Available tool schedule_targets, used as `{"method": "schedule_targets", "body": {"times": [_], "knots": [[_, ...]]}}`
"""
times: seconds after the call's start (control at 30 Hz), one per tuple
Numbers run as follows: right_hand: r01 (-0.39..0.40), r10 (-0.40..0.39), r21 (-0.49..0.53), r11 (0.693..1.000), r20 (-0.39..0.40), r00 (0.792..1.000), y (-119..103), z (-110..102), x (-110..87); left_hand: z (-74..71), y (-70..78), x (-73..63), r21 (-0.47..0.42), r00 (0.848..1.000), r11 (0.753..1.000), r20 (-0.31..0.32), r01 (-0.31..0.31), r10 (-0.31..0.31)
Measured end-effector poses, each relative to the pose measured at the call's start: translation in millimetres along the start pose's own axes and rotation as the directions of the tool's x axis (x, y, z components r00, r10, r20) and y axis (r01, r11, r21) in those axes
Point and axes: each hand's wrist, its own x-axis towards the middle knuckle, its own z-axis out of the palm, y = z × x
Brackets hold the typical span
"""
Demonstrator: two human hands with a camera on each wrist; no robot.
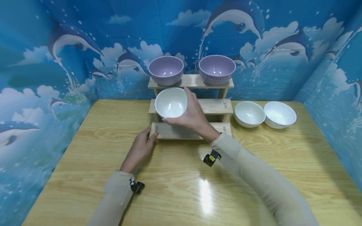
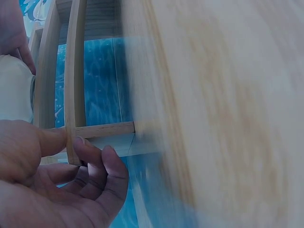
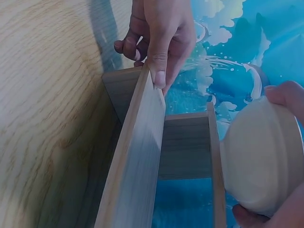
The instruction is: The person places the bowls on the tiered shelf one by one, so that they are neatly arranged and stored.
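Note:
My right hand (image 1: 193,116) grips a white bowl (image 1: 171,102) by its right side, thumb low at the front and fingers at the back. In the right wrist view, the base of this bowl (image 3: 259,156) is right at the edge of the middle step. My left hand (image 1: 141,146) pinches the left end of the lowest step of a wooden three-step rack (image 1: 181,131), thumb on top and fingers curled beneath, as the left wrist view shows. Two purple bowls, one at left (image 1: 166,70) and one at right (image 1: 217,69), stand on the top step.
Right of the rack, a pale greenish-white bowl (image 1: 249,114) and a white bowl (image 1: 280,115) stand side by side on the wooden table (image 1: 175,188). A blue dolphin-print curtain (image 1: 181,28) hangs behind and at both sides.

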Motion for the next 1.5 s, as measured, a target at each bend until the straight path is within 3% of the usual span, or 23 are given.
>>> {"method": "schedule_targets", "body": {"times": [0.7,1.5], "knots": [[-0.032,0.034,0.030,0.999,-0.047,0.998,0.0,3.1,6.0,-0.1,-0.7,0.0,0.020,1.000,1.000,-0.013,-0.007,0.008],[0.006,-0.003,0.044,0.999,-0.071,0.997,4.1,3.4,7.5,0.4,-0.6,-0.3,0.027,1.000,0.999,-0.015,0.019,-0.019]]}}
